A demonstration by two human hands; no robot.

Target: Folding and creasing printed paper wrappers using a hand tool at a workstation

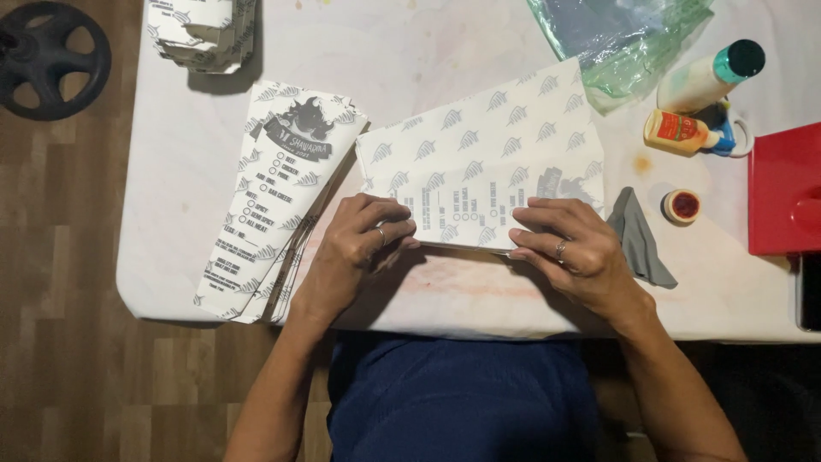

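Far upper left of the frame there's a black wheel (pixel 53 58) sitting on the wood floor, right beside the white table (pixel 188 154). At the table's top edge, a pile of folded printed paper pieces (pixel 205 32). Below that, left of center, a fanned stack of flat printed sheets (pixel 282 197) angled down toward the near table edge.

Dead center is the printed sheet being folded (pixel 492 171), lying flat with its near flap turned over. The left hand (pixel 355 248) has its fingers curled, pressing down on the flap's left end, ring showing. The right hand (pixel 569 244) is flatter, fingers spread on the flap's right end, pinning it, thumb tucked at the fold edge.

Right of that: a grey cloth (pixel 641 239), a small round open pot (pixel 682 206), a little orange bottle (pixel 680 133), a white bottle with teal cap (pixel 710 77), a clear green plastic bag (pixel 620 38) up top, and a red box (pixel 785 192) at the right edge.
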